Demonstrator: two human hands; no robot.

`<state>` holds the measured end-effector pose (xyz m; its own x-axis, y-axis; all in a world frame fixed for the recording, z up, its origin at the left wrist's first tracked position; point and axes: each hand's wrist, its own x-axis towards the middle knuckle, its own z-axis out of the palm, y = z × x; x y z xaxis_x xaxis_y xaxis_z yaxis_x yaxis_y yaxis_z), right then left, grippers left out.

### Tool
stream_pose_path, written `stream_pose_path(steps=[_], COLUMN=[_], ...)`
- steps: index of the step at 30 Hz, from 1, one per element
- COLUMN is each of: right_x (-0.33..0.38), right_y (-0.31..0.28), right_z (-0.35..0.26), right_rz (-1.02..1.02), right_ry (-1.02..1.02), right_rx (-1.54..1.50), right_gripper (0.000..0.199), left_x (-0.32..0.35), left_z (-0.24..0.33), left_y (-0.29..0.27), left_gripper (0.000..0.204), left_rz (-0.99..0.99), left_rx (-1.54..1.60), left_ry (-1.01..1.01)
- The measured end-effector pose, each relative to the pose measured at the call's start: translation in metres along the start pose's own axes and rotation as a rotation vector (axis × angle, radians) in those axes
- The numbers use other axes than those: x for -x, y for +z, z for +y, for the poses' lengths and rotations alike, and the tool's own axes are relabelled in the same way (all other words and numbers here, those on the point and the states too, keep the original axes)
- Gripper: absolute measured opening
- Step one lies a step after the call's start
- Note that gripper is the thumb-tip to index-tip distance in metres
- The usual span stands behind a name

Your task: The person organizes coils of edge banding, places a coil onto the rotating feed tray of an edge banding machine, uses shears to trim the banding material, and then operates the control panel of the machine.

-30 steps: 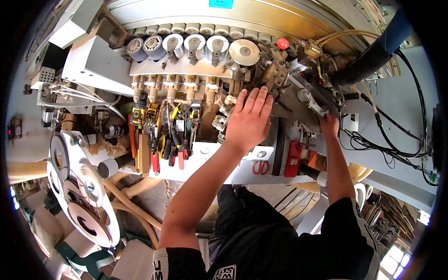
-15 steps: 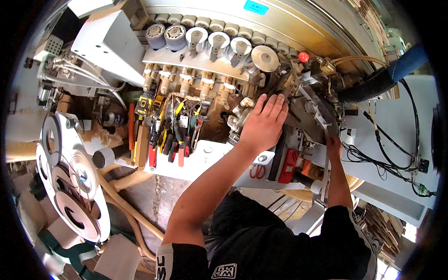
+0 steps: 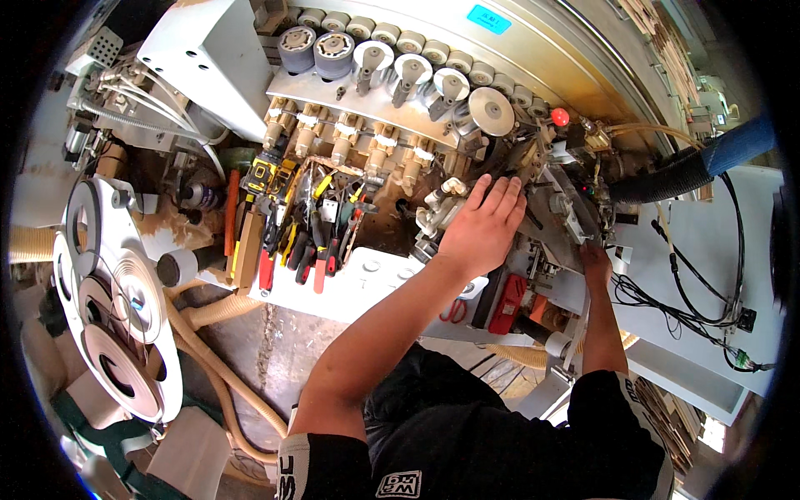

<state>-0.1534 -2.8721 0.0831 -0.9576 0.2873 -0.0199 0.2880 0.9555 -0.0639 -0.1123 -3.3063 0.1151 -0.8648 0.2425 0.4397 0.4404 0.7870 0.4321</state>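
Observation:
My left hand point(image 3: 479, 232) lies over a machine part, its fingers stretched out and held close together, palm down. Just left of it sit pale metal pipe fittings point(image 3: 440, 204). My right hand point(image 3: 595, 260) is at the near edge of a dark metal plate assembly point(image 3: 557, 208); its fingers are mostly hidden there, so I cannot make out a grip. Between the two forearms are a red box-shaped part point(image 3: 507, 305) and the red handles of scissors point(image 3: 454, 311).
Screwdrivers and pliers point(image 3: 312, 242) crowd a ledge on the left. Behind them runs a row of rollers point(image 3: 408, 75). A disc-shaped tape reel holder point(image 3: 117, 304) stands at far left. A thick black and blue hose point(image 3: 667, 177) and loose black cables point(image 3: 667, 300) are at right.
The whole view has shifted slightly, moving the machine right and down in the picture. Both hands keep nearly the same places on the machine.

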Motion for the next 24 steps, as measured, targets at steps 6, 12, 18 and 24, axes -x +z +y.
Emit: stream_pose_path(steps=[6,12,18,24], right_x=[-0.014,-0.009,-0.020,0.020], right_y=[0.014,0.001,0.024,0.000], right_z=[0.044,0.010,0.055,0.005], right_rz=[-0.076,-0.076,-0.046,0.012], right_ry=[0.038,0.051,0.014,-0.105], right_rx=[-0.177,-0.069,-0.183,-0.140], right_gripper=[0.039,0.033,0.039,0.053], left_x=[-0.001,0.000,-0.002,-0.005], left_z=[0.001,-0.002,0.001,0.006], left_y=[0.003,0.003,0.005,0.003], left_gripper=[0.052,0.053,0.053,0.058], left_rz=[0.017,0.016,-0.010,-0.081], left_rx=[-0.012,-0.026,-0.003,0.047], left_ry=[0.002,-0.003,0.007,0.008])
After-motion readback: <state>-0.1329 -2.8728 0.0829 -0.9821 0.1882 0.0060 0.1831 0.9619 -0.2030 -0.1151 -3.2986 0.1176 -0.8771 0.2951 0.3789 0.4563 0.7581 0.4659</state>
